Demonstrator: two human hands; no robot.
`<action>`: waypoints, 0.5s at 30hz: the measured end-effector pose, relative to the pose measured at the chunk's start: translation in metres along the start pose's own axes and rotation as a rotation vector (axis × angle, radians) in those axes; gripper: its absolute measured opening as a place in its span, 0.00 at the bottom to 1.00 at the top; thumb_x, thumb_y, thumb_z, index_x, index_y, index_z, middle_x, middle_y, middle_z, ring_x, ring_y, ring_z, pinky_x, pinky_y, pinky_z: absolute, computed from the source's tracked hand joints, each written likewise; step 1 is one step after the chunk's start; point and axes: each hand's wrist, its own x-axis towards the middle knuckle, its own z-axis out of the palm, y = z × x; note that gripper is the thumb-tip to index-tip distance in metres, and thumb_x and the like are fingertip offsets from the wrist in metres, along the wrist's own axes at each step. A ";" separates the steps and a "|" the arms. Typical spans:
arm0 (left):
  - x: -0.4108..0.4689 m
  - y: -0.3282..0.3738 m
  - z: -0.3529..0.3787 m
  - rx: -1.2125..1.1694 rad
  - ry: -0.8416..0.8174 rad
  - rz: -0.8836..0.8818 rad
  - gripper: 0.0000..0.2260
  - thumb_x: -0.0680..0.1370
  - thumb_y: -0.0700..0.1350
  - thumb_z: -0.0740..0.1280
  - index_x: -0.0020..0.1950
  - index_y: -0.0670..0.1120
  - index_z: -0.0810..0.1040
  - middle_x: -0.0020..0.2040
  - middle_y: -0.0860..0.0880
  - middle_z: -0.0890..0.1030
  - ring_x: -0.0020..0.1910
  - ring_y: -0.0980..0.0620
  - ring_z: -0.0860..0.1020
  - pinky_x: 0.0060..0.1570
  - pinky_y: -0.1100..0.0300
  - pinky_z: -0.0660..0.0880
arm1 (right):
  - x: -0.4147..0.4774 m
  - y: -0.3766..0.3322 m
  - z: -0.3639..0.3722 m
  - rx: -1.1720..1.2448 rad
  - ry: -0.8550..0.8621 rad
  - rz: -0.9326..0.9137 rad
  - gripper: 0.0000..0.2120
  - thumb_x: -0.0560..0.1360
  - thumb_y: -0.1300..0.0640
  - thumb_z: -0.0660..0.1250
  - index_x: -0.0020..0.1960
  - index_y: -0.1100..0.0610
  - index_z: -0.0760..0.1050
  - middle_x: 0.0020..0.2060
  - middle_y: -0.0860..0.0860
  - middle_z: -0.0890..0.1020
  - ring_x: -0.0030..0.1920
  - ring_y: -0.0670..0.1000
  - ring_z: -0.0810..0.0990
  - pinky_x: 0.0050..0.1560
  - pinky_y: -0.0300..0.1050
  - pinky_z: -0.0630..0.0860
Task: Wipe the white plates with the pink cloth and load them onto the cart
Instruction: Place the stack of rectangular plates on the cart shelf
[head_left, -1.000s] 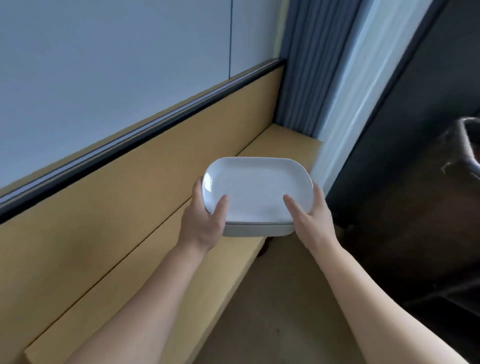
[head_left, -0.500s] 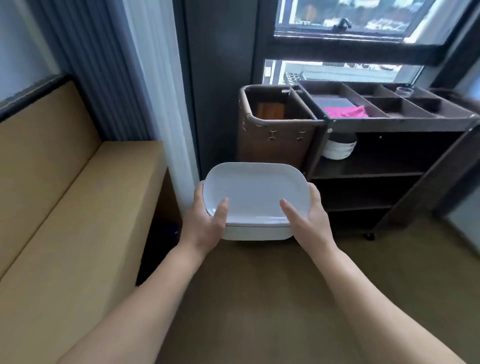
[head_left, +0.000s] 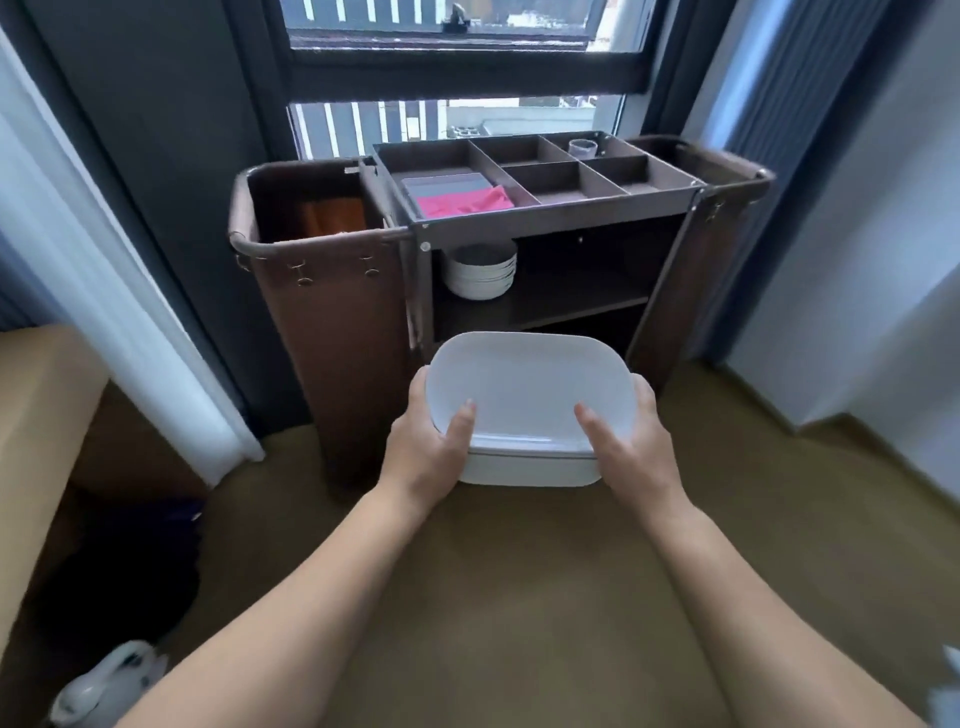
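White, glossy rounded-rectangle plates (head_left: 530, 395) sit stacked, gripped by the left hand (head_left: 423, 447) and right hand (head_left: 636, 447), thumbs curled over the rim.

One cart (head_left: 550, 214) at twelve o'clock, one pink cloth (head_left: 464, 202), two plate stacks (held stack (head_left: 530, 395), shelf stack (head_left: 480, 278)), two hands (left hand (head_left: 423, 448), right hand (head_left: 638, 451)).

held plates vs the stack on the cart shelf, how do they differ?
The held plates are rounded rectangles; the shelf stack is round. The held plates are gripped by the left hand and right hand in front of the cart; the shelf stack rests on its upper shelf. Both are white and stacked.
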 end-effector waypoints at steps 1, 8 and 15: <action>0.009 0.004 0.013 0.000 -0.011 0.004 0.25 0.74 0.60 0.60 0.70 0.58 0.63 0.51 0.66 0.76 0.51 0.62 0.76 0.50 0.64 0.71 | 0.009 0.006 -0.009 -0.007 0.015 0.010 0.22 0.70 0.39 0.65 0.61 0.44 0.66 0.49 0.40 0.79 0.49 0.38 0.78 0.45 0.36 0.72; 0.094 0.003 0.094 -0.021 -0.110 -0.007 0.24 0.74 0.59 0.60 0.70 0.60 0.63 0.49 0.66 0.76 0.49 0.66 0.75 0.47 0.67 0.70 | 0.096 0.052 -0.043 -0.052 0.077 0.081 0.25 0.69 0.38 0.64 0.63 0.44 0.65 0.50 0.39 0.78 0.51 0.39 0.77 0.44 0.35 0.71; 0.189 0.000 0.160 -0.047 -0.170 -0.063 0.24 0.74 0.58 0.60 0.70 0.60 0.62 0.49 0.64 0.77 0.49 0.66 0.75 0.43 0.72 0.68 | 0.198 0.084 -0.062 -0.061 0.102 0.130 0.24 0.69 0.37 0.65 0.62 0.43 0.66 0.50 0.39 0.79 0.51 0.38 0.77 0.43 0.34 0.71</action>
